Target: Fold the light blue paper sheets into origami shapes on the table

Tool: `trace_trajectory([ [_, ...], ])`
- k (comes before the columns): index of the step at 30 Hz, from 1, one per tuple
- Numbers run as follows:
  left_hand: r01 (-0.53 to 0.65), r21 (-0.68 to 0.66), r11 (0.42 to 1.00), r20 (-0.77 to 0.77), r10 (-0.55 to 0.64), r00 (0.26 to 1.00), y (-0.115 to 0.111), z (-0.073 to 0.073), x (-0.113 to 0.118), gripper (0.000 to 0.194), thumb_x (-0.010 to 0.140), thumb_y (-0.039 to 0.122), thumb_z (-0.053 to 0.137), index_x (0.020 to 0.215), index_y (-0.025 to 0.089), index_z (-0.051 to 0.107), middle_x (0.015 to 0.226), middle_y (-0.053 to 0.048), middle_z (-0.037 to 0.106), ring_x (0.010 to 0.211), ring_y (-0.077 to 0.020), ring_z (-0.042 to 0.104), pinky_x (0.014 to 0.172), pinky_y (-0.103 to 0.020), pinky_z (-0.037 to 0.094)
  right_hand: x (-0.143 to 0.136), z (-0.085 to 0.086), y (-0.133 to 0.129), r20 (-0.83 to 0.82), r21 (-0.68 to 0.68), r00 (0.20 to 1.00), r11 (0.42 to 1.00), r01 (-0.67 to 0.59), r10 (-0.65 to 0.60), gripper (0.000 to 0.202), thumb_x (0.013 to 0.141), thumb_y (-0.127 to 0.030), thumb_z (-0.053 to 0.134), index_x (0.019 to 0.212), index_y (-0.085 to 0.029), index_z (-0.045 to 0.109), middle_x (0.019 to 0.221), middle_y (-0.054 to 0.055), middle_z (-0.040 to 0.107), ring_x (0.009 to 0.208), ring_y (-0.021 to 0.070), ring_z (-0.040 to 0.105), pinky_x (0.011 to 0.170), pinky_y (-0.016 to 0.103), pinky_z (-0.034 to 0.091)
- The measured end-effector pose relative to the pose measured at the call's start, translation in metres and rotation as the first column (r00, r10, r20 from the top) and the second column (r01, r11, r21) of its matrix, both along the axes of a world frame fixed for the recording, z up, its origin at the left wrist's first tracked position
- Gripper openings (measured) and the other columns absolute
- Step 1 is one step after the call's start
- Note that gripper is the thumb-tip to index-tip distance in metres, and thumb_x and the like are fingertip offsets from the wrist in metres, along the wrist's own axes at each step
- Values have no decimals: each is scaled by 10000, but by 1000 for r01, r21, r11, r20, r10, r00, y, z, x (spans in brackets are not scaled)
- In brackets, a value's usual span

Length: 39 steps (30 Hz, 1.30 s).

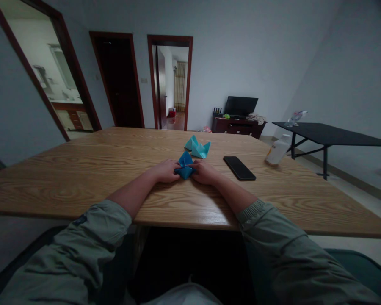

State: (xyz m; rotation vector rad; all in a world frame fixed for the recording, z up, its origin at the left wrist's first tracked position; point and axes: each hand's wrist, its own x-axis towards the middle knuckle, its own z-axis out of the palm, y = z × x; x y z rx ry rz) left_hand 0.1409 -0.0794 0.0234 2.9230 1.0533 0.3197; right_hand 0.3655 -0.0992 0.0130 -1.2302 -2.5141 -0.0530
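Note:
A dark blue folded-paper piece is held between my two hands, low over the wooden table. My left hand grips its left side, fingers closed on the paper. On the opposite side, my right hand pinches the paper, with a finger reaching across toward its middle. The blue piece has a pointed flap standing up at the far side and another point toward me. Just beyond it sits a light turquoise paper boat, touched by neither hand. My fingertips are partly hidden by the folds.
On the wooden table, a black phone lies right of my right hand. Farther right is a whitish plastic bottle, apparently tilted. A black folding table stands beyond the right edge. A television rests on a cabinet at the back.

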Motion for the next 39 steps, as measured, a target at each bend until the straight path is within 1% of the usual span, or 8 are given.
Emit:
trace_trajectory([
  [4, 9, -27, 1000, 24, -9, 1000, 2, -1, 0, 361, 761, 309, 548, 1092, 225, 665, 1185, -44, 613, 1045, -217, 555, 957, -297, 380, -1, 1, -2, 20, 9, 1000, 1000, 17, -18, 445, 754, -197, 553, 1194, -207, 621, 984, 93, 603, 909, 218, 548, 844, 304, 397],
  [9, 3, -25, 1000, 12, -3, 1000, -1, 1, 0, 397, 768, 301, 546, 1148, 232, 636, 1211, -49, 594, 1072, -225, 538, 972, -314, 370, 1, -1, 1, 41, 21, 998, 999, 45, -46, 400, 761, -227, 554, 1149, -192, 646, 968, 100, 608, 923, 225, 546, 856, 308, 389],
  [17, 9, -24, 1000, -1, -9, 1000, -1, 0, 1, 357, 776, 310, 535, 1098, 223, 661, 1206, -52, 593, 1069, -227, 535, 978, -320, 371, 0, 2, -1, 43, -18, 998, 999, 36, -35, 478, 783, -233, 546, 1260, -259, 573, 1002, 83, 593, 931, 213, 548, 861, 301, 388],
  [22, 14, -24, 1000, -16, -14, 1000, 0, 1, 1, 354, 777, 299, 531, 1097, 219, 658, 1212, -44, 597, 1075, -214, 540, 980, -300, 371, -1, 4, -4, 56, -30, 997, 998, 47, -45, 444, 795, -234, 547, 1237, -227, 594, 1007, 90, 597, 946, 211, 547, 884, 300, 380],
  [25, 9, -8, 1000, -39, -9, 999, -1, 1, 1, 371, 777, 310, 527, 1115, 214, 646, 1241, -42, 587, 1107, -218, 525, 998, -304, 358, -1, 4, -4, 62, -22, 998, 999, 31, -29, 407, 799, -249, 549, 1199, -216, 618, 1016, 91, 607, 961, 213, 546, 891, 304, 379],
  [29, 4, -7, 1000, -64, -4, 998, -1, 1, 2, 339, 785, 315, 507, 1064, 201, 662, 1215, -50, 607, 1089, -233, 532, 982, -327, 377, -4, 6, -5, 67, -31, 998, 999, -18, 20, 381, 795, -234, 547, 1165, -204, 634, 1131, 91, 617, 1014, 217, 546, 936, 321, 356],
  [33, -10, -25, 1000, -36, 9, 999, -2, 1, 2, 321, 770, 298, 516, 1030, 195, 673, 1194, -64, 618, 1074, -249, 541, 954, -341, 401, -5, 7, -5, 54, -72, 997, 996, -44, 48, 358, 795, -206, 539, 1137, -198, 645, 1212, 73, 608, 1026, 211, 562, 963, 326, 337],
  [39, -15, -48, 999, 10, 16, 1000, 1, -1, 1, 313, 755, 289, 535, 1025, 193, 661, 1130, -71, 638, 1047, -244, 554, 935, -330, 410, -3, 5, -4, 6, -70, 1000, 997, -15, 15, 454, 791, -259, 557, 1242, -208, 574, 1262, 72, 580, 1033, 220, 570, 950, 335, 361],
])
